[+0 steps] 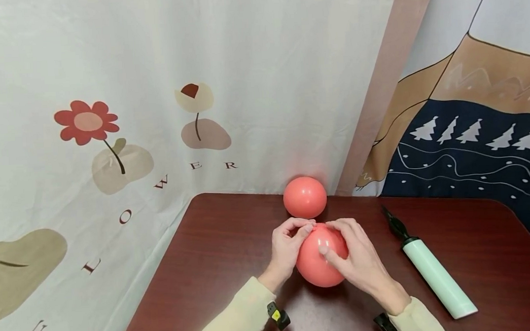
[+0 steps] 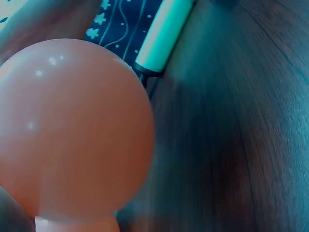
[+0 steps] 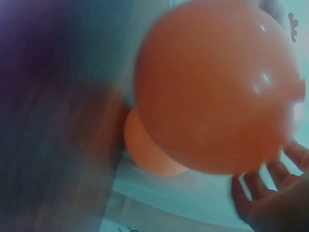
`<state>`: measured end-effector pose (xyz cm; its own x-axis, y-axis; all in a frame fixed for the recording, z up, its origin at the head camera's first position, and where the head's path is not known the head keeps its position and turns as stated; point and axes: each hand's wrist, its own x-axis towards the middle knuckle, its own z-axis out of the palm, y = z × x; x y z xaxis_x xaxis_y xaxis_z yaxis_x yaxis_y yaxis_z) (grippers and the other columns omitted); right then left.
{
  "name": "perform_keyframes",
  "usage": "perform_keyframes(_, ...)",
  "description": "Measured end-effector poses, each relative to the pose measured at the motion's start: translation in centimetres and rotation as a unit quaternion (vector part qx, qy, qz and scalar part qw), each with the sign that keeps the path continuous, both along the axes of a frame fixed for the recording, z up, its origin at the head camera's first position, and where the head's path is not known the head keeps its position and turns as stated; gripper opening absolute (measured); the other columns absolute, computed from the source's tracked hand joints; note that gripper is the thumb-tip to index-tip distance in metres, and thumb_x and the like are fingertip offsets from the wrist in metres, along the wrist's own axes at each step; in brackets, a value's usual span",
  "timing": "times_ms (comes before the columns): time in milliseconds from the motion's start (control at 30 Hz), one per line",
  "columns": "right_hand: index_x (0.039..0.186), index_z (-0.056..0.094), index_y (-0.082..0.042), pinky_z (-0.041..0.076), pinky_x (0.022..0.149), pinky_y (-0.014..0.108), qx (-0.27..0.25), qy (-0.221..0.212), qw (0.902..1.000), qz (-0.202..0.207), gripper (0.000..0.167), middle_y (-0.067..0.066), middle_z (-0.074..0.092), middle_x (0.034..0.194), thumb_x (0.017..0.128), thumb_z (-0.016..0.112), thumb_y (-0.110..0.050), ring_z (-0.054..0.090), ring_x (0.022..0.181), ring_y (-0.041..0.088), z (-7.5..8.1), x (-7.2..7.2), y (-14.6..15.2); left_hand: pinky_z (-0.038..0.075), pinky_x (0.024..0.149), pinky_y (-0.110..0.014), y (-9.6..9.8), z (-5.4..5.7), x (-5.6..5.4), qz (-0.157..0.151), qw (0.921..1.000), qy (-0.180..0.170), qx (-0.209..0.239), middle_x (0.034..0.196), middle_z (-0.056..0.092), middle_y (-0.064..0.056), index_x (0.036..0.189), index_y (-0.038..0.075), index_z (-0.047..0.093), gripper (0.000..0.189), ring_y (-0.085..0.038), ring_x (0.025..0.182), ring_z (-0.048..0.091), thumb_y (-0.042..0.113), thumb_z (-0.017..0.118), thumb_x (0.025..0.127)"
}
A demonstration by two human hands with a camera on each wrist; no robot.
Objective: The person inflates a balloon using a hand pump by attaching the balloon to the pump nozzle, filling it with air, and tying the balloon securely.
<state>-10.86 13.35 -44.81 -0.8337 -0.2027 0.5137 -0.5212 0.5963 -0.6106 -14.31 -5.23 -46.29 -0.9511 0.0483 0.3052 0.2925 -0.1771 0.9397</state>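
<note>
A round, inflated coral-red balloon (image 1: 321, 262) is between both hands above the table, its surface filling much of both wrist views. At its upper left, my left hand (image 1: 287, 246) pinches the balloon close to its neck with thumb and index finger. My right hand (image 1: 362, 257) holds the upper right side, fingers bent over the top and thumb across the front. In the right wrist view its fingers (image 3: 275, 176) meet the balloon's lower edge. Just behind stands a second, smaller-looking red balloon (image 1: 305, 197) near the back edge.
A pale green hand pump (image 1: 438, 276) with a black nozzle lies on the right of the dark wooden table (image 1: 223, 236). A white curtain (image 1: 266, 86) with flower prints hangs along the back edge. A patterned cloth (image 1: 469, 161) hangs at the right.
</note>
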Motion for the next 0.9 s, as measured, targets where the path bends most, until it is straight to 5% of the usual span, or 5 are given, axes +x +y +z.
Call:
perform_keyframes(133, 0.147, 0.049, -0.017, 0.056, 0.086, 0.051, -0.004, -0.099, 0.995, 0.012, 0.085, 0.002, 0.044, 0.148, 0.079, 0.087, -0.05, 0.054, 0.122, 0.024, -0.4, 0.5, 0.4, 0.058, 0.095, -0.037, 0.0, -0.1, -0.1, 0.011, 0.9968, -0.046, 0.064, 0.106, 0.076, -0.015, 0.111, -0.009, 0.07, 0.023, -0.021, 0.102, 0.073, 0.008, 0.074, 0.096)
perform_keyframes(267, 0.153, 0.042, -0.019, 0.057, 0.086, 0.05, -0.003, -0.144, 0.9895, 0.011, 0.096, 0.002, 0.04, 0.152, 0.076, 0.087, -0.056, 0.057, 0.121, 0.028, -0.8, 0.5, 0.6, 0.056, 0.098, -0.036, 0.0, -0.2, -0.1, -0.002, 0.9949, -0.076, 0.067, 0.113, 0.074, -0.016, 0.118, -0.008, 0.067, 0.028, -0.022, 0.106, 0.071, 0.01, 0.073, 0.097)
perform_keyframes(500, 0.155, 0.038, -0.014, 0.056, 0.085, 0.061, 0.034, -0.167, 0.983, -0.069, 0.098, 0.013, 0.039, 0.152, 0.081, 0.081, -0.061, 0.056, 0.119, 0.038, -0.8, -1.1, 2.8, 0.05, 0.106, -0.033, -1.7, -0.9, -0.3, -0.003, 0.9975, 0.028, -0.064, 0.136, 0.061, -0.026, 0.13, 0.001, 0.064, 0.031, -0.037, 0.132, 0.056, 0.007, 0.067, 0.101)
perform_keyframes(700, 0.16, 0.031, -0.01, 0.049, 0.088, 0.07, 0.09, -0.161, 0.9763, -0.114, 0.104, 0.022, 0.034, 0.155, 0.084, 0.074, -0.066, 0.044, 0.129, 0.046, -0.5, -3.6, 5.1, 0.044, 0.11, -0.051, -4.9, -1.2, -0.3, 0.048, 0.9583, 0.107, -0.261, 0.144, 0.057, -0.011, 0.129, 0.015, 0.067, 0.032, -0.023, 0.134, 0.053, 0.019, 0.072, 0.098)
perform_keyframes(900, 0.16, 0.029, -0.009, 0.044, 0.089, 0.074, 0.142, -0.157, 0.969, -0.128, 0.105, 0.024, 0.036, 0.154, 0.084, 0.073, -0.066, 0.04, 0.131, 0.05, -0.1, -6.0, 5.7, 0.03, 0.116, -0.065, -7.4, -1.5, -0.5, 0.105, 0.8996, 0.128, -0.404, 0.15, 0.051, -0.011, 0.134, 0.01, 0.063, 0.046, -0.037, 0.144, 0.042, 0.034, 0.071, 0.095)
